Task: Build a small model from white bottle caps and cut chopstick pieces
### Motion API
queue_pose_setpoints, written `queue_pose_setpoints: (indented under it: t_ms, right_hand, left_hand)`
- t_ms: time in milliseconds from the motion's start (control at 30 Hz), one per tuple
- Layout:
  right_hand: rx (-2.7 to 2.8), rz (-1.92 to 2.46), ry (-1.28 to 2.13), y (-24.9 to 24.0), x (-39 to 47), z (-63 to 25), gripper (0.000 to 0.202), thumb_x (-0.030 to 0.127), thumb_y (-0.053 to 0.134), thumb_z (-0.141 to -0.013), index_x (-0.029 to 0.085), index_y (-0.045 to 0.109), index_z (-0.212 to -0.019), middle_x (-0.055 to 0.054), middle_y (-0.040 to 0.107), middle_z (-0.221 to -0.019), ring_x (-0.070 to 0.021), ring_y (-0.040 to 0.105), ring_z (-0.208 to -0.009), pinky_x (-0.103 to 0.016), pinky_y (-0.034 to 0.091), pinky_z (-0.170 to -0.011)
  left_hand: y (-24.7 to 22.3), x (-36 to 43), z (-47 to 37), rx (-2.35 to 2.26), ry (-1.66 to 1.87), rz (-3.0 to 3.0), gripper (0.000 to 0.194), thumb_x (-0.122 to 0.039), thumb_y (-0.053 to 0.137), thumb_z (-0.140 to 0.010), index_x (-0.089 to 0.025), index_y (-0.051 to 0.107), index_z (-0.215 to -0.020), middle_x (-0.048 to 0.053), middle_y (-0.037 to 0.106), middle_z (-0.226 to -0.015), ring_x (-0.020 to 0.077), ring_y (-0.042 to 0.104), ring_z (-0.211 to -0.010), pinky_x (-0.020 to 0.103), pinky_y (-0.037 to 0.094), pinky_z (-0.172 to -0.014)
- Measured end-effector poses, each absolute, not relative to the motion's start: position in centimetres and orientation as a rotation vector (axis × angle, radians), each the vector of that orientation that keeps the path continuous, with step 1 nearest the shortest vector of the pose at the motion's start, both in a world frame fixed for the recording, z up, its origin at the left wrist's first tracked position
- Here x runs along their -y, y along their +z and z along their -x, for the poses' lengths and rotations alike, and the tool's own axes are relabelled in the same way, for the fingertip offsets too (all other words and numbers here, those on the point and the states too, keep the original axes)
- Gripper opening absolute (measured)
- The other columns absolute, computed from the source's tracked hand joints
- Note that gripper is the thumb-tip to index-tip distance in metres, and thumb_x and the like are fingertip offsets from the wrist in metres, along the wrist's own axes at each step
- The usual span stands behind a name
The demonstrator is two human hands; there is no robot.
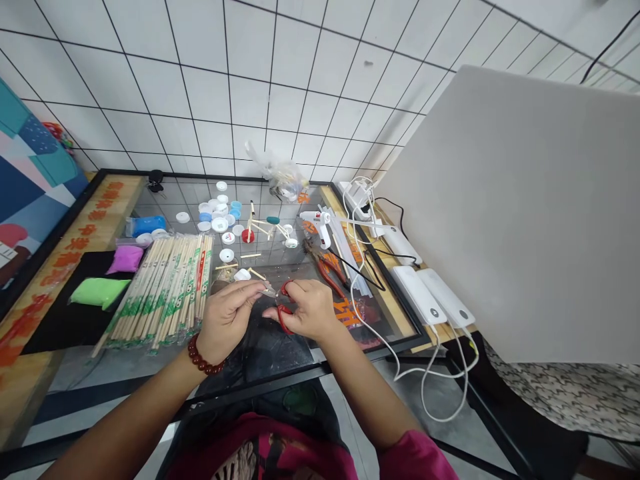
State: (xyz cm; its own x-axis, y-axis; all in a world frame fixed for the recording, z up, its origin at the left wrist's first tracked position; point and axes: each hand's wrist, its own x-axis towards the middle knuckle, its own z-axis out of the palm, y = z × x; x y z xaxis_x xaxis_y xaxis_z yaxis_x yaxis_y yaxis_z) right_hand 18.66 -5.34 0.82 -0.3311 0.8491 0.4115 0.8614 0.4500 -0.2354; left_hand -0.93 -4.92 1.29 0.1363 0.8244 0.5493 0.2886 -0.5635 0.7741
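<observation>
My right hand is closed on a pair of red-handled scissors, its fingers in the loops, near the front of the glass table. The blades point left toward my left hand, which has a beaded bracelet on its wrist. Thumb and forefinger of the left hand are pinched together right by the blade tips. What they hold is too small to tell. Just beyond them lie a white cap and short cut sticks. A small stick frame with bottle-cap wheels stands farther back.
Wrapped chopsticks lie left, beside green clay, pink clay and a blue packet. Bottle caps are scattered behind. To the right are pliers, a glue gun, white power banks and loose cables.
</observation>
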Motion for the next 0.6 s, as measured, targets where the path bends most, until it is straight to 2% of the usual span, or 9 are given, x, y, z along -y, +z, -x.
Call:
queue_pose_setpoints:
  t_ms: [300, 600]
  right_hand:
    - [2.254, 1.454, -0.082, 0.2, 5.6, -18.6, 0.045, 0.061, 0.052, -0.09, 0.02, 0.064, -0.076, -0.003, 0.063, -0.06, -0.0171, 0.057, -0.059, -0.029, 0.03, -0.062]
    - [2.296, 1.57, -0.063, -0.7, 5.3, -18.5, 0.03, 0.048, 0.056, -0.089, 0.02, 0.065, -0.082, -0.003, 0.069, -0.068, -0.018, 0.061, -0.065, -0.029, 0.031, -0.063]
  left_hand:
    - [1.2, 5.2, 0.8, -1.062, 1.428, -1.893, 0.023, -0.016, 0.061, -0.089, -0.027, 0.08, -0.096, 0.003, 0.08, -0.098, 0.0197, 0.075, -0.09, 0.033, 0.059, -0.085]
    - [0.7, 4.9, 0.4, -1.1, 1.426, -1.724, 0.014, -0.022, 0.066, -0.086, -0.025, 0.08, -0.087, 0.004, 0.08, -0.092, 0.0211, 0.074, -0.085, 0.036, 0.06, -0.084]
